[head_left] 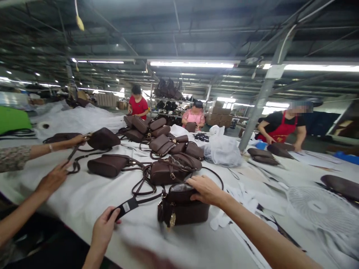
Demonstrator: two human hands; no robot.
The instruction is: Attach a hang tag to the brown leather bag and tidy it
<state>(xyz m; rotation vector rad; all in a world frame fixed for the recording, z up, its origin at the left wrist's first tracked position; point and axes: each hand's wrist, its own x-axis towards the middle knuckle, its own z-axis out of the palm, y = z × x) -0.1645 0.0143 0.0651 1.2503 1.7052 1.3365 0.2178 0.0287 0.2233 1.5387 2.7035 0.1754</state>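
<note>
A small dark brown handbag stands upright on the white-covered table in front of me, a gold charm hanging at its front. My right hand grips the bag's top edge, fingers over the rim, where clear plastic shows in the opening. Out to the left, my left hand pinches a black tag with a white label. That tag sits on the bag's dark strap, which runs back to the bag's side. Directly behind stands another brown handbag with a looped strap.
More brown bags are heaped mid-table. At left, a co-worker's hands hold another bag's strap. A white fan and paper scraps lie to the right. A metal post rises beyond; other people work across the table.
</note>
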